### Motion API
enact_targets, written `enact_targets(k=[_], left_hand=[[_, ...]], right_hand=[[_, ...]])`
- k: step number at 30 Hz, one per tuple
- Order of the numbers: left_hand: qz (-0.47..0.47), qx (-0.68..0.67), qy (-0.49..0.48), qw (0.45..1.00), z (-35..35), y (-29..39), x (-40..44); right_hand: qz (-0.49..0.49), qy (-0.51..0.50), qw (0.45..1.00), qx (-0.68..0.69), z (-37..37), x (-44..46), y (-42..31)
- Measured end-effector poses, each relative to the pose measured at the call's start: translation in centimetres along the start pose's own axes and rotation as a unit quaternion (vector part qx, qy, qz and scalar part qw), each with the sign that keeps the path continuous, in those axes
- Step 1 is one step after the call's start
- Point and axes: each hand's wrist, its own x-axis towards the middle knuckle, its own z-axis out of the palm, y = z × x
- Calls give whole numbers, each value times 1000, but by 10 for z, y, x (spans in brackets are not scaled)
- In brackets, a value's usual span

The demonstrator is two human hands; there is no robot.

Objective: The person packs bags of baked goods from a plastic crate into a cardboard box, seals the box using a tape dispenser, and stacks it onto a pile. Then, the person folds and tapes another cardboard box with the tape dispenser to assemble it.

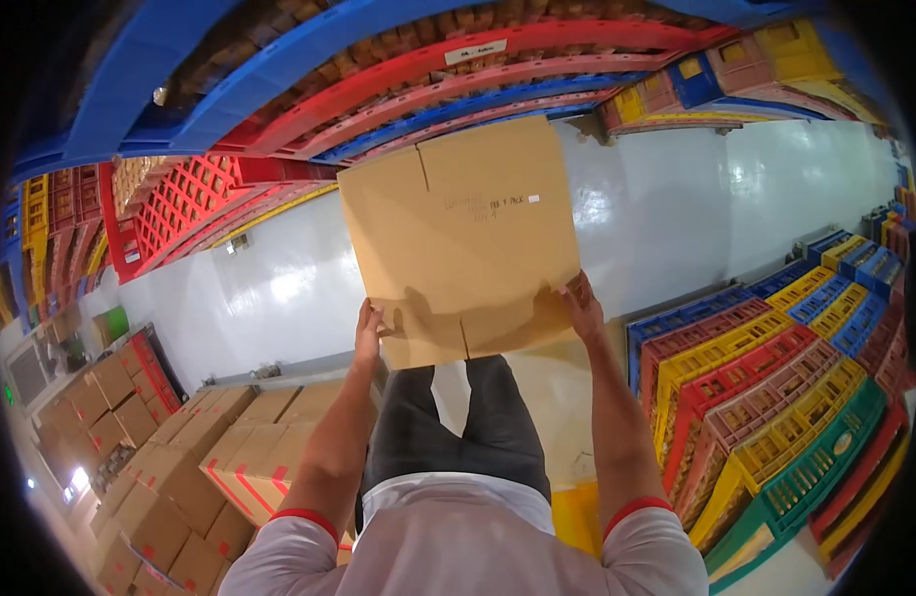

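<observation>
**Cardboard carton (463,248) out front, pinched at both sides!**

And there it is, a broad, nearly square face of smooth matte brown, slit at top and bottom, dark lettering across it. The left hand (369,333) pinches the lower left edge, the right hand (582,310) the lower right, holding it over glossy, pale floor (666,199). To the right, slotted plastic crates (756,377) in red, yellow, blue and green! To the left, stacked brown boxes (165,512) with red tape!
</observation>
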Motion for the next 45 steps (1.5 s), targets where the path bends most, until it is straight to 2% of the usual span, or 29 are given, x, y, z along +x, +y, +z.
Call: enact_targets(k=[2,3,5,6,8,9,10,11,13,14,16,17,19,20,21,22,23,24,26,27,29,33,36,38,40,41,42,43,45], left_hand=[[-24,15,-1,1000,-10,17,-10],[-15,13,-1,1000,-16,28,-19],[32,91,-33,995,-32,49,-42],[68,65,-55,994,-53,55,-47],[48,12,-81,995,-75,125,-102],[43,26,-70,996,-83,148,-107],[38,40,-59,997,-88,170,-115],[256,-159,-230,925,-94,193,-160],[351,-8,62,934,-64,234,-193],[395,88,129,905,-45,244,-207],[518,233,114,815,5,246,-235],[560,276,103,774,32,247,-243],[618,315,70,717,78,252,-240],[646,271,40,712,89,249,-229],[647,276,23,710,90,254,-228],[653,276,-6,705,90,258,-230],[650,274,13,709,91,257,-229],[645,274,18,713,94,254,-228],[642,271,26,716,95,253,-230],[647,289,38,705,98,250,-233],[651,301,49,695,105,248,-236],[628,291,32,721,105,245,-243],[625,285,26,726,88,242,-245],[634,291,8,716,83,237,-248],[617,260,-5,743,83,239,-247],[625,256,-15,737,84,239,-244],[631,242,4,737,83,237,-241],[638,226,16,736,84,236,-238],[658,285,6,697,75,237,-227]], right_hand=[[28,-25,993,-115,-11,-13,-15],[21,-22,993,-113,-17,-24,-28],[-57,8,979,-196,-32,-52,-57],[-66,10,978,-196,-43,-68,-75],[-9,-84,996,37,-70,-108,-118],[-17,-82,996,39,-80,-129,-140],[42,-111,980,162,-87,-151,-161],[101,-143,944,279,-91,-169,-171],[73,-160,939,296,-96,-191,-167],[55,-184,929,316,-90,-198,-170],[122,-188,861,456,-80,-227,-217],[140,-266,804,514,-86,-225,-199],[187,-295,799,490,-93,-221,-180],[183,-250,855,415,-98,-224,-184],[127,-264,919,263,-103,-224,-187],[111,-338,920,163,-115,-214,-187],[107,-352,918,149,-131,-191,-179],[-74,-317,941,-97,-149,-165,-168],[-183,-247,938,-159,-144,-170,-215],[-111,-232,966,20,-120,-207,-291],[-174,-284,942,46,-91,-234,-369],[-183,-263,947,-29,-46,-217,-368],[-177,-277,944,-3,-32,-213,-356],[-116,-270,954,61,-32,-223,-359],[-139,-260,952,78,-30,-244,-389],[-160,-255,949,95,-28,-251,-401],[-162,-236,953,99,-28,-245,-403],[-229,-176,957,44,-33,-233,-399],[-336,-5,934,-125,-42,-216,-386]])
